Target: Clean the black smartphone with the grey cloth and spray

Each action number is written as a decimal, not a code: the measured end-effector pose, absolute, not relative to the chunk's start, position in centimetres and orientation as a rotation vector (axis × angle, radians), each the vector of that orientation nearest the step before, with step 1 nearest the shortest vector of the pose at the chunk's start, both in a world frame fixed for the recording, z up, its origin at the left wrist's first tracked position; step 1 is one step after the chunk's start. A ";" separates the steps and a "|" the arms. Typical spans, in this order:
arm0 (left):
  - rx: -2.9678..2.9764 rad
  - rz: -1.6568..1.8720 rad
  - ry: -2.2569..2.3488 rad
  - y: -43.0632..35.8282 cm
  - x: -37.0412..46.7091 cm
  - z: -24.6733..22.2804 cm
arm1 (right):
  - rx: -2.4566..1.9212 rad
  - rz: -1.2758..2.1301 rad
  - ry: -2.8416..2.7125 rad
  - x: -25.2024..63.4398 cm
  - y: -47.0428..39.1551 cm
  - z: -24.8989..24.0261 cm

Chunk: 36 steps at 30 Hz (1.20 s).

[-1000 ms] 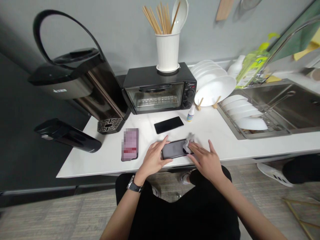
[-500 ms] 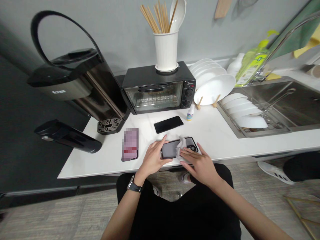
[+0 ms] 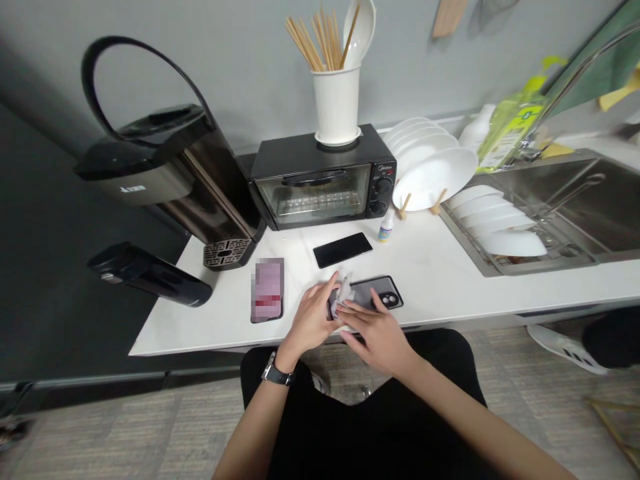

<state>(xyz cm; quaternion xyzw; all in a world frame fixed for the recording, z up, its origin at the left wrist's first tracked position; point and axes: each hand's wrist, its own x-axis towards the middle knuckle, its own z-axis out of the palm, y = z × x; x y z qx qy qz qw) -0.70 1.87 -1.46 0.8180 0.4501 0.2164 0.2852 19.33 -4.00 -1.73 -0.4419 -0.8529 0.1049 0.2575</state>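
Near the front edge of the surface (image 3: pixel 420 270), the left hand (image 3: pixel 310 319) has its grip closed around the left end of the grey phone (image 3: pixel 364 294). The right hand (image 3: pixel 381 339) presses a tissue (image 3: pixel 343 294) on this phone, but I cannot tell whether its grip is closed. Farther lie the black phone (image 3: pixel 343 251) and a small bottle (image 3: pixel 385 229), before the oven (image 3: pixel 310 151).

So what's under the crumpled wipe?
A grey phone, its camera end showing. Its other end can't be fully seen: the wipe, left hand and right hand cover parts.
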 end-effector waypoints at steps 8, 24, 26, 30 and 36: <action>2.199 0.606 1.180 1.9 -0.4 -1.4 | -1.506 -0.007 -2.254 26.3 -3.5 -2.2; 2.188 0.608 1.205 1.8 -0.3 -1.2 | -1.438 0.082 -2.314 27.4 -3.9 -2.0; 2.193 0.606 1.191 1.9 -0.2 -1.2 | -1.470 0.012 -2.321 27.4 -3.3 -2.3; 2.200 0.593 1.170 2.0 -0.3 -1.4 | -1.436 0.007 -2.286 21.9 -2.5 -2.7; 2.195 0.579 1.227 1.7 -0.6 -1.7 | -1.181 0.282 -2.360 17.8 -3.4 -2.0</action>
